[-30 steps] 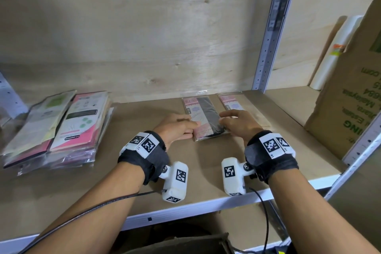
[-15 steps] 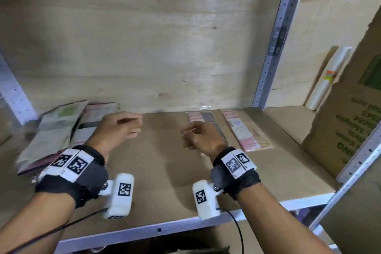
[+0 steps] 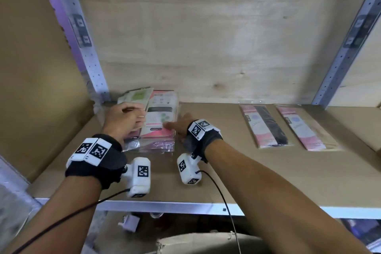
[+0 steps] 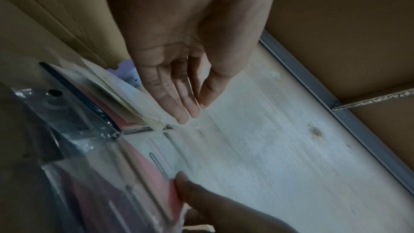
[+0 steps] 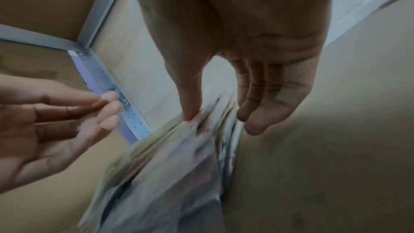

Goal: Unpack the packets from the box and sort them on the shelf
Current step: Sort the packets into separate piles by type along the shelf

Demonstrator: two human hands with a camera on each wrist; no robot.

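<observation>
A stack of packets [image 3: 159, 118] lies at the back left of the shelf [image 3: 206, 179], a pink-and-white one on top and cream-green ones [image 3: 137, 95] beside it. My left hand [image 3: 140, 117] is over the cream packets, its straight fingers [image 4: 181, 111] touching their edge. My right hand [image 3: 173, 128] is at the stack's right side, thumb [image 5: 190, 111] pressing on the top pink packet [image 4: 156, 171], fingers lying along the edge. Two pink-and-black packets [image 3: 266, 126] [image 3: 303, 128] lie flat side by side at the back right.
Perforated metal uprights [image 3: 82, 47] [image 3: 348, 47] stand at both back corners in front of a plywood back wall. A tall cardboard panel [image 3: 31, 68] closes off the left side. The shelf's metal front rail [image 3: 165, 206] runs below my wrists.
Both hands have left the pink-and-black packets and moved left across the shelf to the stack at the back left. The view has swung left with them.
</observation>
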